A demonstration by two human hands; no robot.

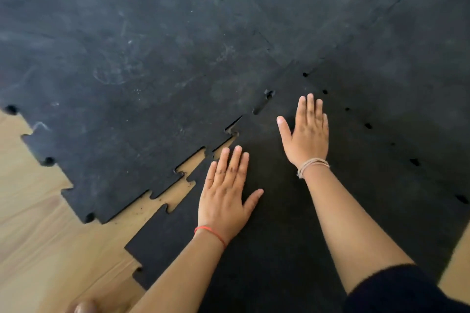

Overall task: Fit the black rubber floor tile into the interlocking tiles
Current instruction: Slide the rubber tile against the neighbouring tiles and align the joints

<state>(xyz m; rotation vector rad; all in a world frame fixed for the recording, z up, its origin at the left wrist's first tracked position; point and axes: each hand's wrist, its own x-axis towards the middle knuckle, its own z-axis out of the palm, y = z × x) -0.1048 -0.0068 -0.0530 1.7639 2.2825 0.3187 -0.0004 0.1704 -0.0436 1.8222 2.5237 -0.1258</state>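
Two hands, left hand [225, 195] and right hand [306, 132], are lying flat, fingers spread and grasping nothing, on one black rubber floor tile [292, 223] beside the interlocking tiles [142, 63].

Bare wood floor [38, 249] open on the left, narrow wedge gap [175, 187] between loose tile [292, 236] and laid tiles [152, 58], both flat hands on the loose tile

Black rubber on pale wood.

Loose tile [292, 223] deep matte black; laid tiles [152, 46] black too, greyed with chalky scuffs (one faint oval print). Floor [33, 236] light tan with wood grain. Red thread on left wrist [210, 234], beige cords on right wrist [313, 165].
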